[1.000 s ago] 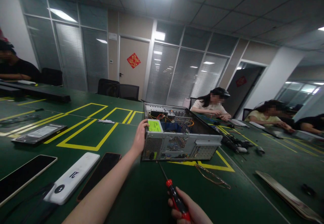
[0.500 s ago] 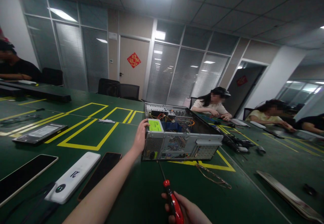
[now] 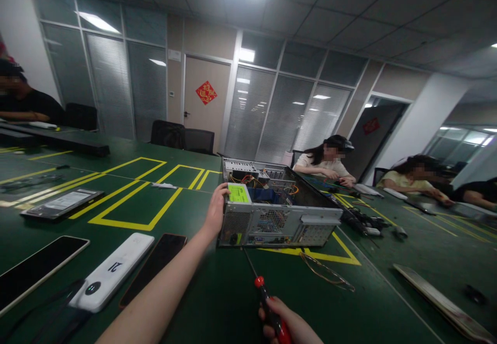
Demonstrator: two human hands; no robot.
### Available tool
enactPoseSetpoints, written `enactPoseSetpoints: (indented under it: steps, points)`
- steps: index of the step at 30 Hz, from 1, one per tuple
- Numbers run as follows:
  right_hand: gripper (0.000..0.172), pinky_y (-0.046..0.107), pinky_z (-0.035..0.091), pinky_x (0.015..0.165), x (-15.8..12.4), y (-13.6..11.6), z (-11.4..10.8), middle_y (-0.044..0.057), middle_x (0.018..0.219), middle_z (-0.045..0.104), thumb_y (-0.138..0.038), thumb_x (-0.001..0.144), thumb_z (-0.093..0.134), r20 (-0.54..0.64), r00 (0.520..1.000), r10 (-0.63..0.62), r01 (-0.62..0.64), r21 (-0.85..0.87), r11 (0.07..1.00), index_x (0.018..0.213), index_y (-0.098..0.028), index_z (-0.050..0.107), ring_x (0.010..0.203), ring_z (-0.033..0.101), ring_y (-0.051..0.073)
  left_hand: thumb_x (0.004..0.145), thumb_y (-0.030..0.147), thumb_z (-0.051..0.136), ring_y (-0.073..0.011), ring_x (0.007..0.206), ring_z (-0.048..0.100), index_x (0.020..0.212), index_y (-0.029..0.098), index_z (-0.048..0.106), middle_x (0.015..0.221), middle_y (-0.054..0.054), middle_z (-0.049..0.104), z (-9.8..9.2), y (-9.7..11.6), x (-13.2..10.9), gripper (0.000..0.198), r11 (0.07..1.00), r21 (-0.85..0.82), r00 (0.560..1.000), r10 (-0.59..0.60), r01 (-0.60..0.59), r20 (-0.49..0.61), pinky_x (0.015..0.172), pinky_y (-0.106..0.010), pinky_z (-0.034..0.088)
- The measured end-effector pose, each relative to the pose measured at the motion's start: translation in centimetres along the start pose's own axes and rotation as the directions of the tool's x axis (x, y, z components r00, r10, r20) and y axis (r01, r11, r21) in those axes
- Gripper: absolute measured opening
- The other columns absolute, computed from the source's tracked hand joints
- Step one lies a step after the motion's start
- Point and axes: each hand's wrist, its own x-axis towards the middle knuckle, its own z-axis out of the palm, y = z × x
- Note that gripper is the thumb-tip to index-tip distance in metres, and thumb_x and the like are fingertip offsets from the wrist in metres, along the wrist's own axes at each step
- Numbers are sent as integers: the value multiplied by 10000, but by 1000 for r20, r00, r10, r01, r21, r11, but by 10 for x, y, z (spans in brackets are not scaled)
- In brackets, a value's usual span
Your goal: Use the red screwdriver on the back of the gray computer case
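An opened desktop computer case [image 3: 279, 225] lies on the green table, its rear panel facing me. Inside it are coloured cables and a power supply [image 3: 238, 194] with a bright green label at the left rear corner. My left hand [image 3: 216, 212] grips that corner, fingers over the top edge beside the label. My right hand [image 3: 287, 320] is wrapped round the red and black handle of a screwdriver [image 3: 259, 282]. The screwdriver's shaft points up and left; its tip is near the lower edge of the rear panel. Whether tip and panel touch, I cannot tell.
To the left lie a hard drive [image 3: 62, 204], a white power bank [image 3: 116, 269] and two phones. A thin cable loop [image 3: 326, 271] lies before the case. Black cables [image 3: 365, 219] are piled at its right. Several people sit around the table.
My right hand and the screwdriver have shifted slightly right and down. The left hand stays on the case corner, and the case has not moved.
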Motion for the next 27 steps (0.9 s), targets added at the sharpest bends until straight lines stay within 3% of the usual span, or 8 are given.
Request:
enactPoseSetpoints:
  steps: [3,7,13,18,23,27]
  points:
    - [275,157,389,400,2,1,2,20,617,654,-328,960,479,24,998,57,-56,-49,997,884,-129,653,403,522,69,985,470,253,-214,1319,482,1017,234,587,1358,-79,548,0,1,0,410,1000,-1,1000,-11,11,0,1155,-445,355]
    - [377,128,314,365,4,1,0,30,599,643,-339,983,374,130,987,97,-96,-13,995,989,-113,676,379,483,56,984,486,251,-212,1317,485,1015,237,590,1360,-77,548,0,2,0,421,1000,-5,1000,-14,14,-4,1153,-431,359]
    - [343,98,174,328,2,0,-8,-68,488,486,-370,934,538,93,991,100,-100,-11,995,670,-154,564,314,293,0,985,496,247,-212,1317,485,1021,231,591,1359,-81,547,0,1,-1,436,1000,2,1000,-8,8,3,1149,-436,359]
    - [208,89,206,330,-2,-1,-6,-37,598,593,-285,912,593,66,996,56,-56,-10,998,756,-147,587,343,372,-3,987,479,250,-216,1325,478,1019,233,589,1368,-78,540,-1,2,-1,420,1000,-2,1000,-15,15,7,1151,-441,358]
    - [356,120,308,336,-2,-1,2,36,672,672,-364,998,404,31,995,95,-96,4,995,938,-105,641,397,547,62,984,480,255,-216,1323,474,1020,232,585,1364,-79,536,-1,3,-1,415,999,-28,1000,-20,20,8,1154,-429,348]
    - [474,123,281,322,-1,-1,0,41,621,655,-359,1027,259,94,988,124,-129,44,991,1014,-85,646,336,484,51,985,490,251,-209,1320,475,1022,228,583,1356,-81,542,0,1,0,425,999,-33,1000,-18,18,4,1160,-423,340]
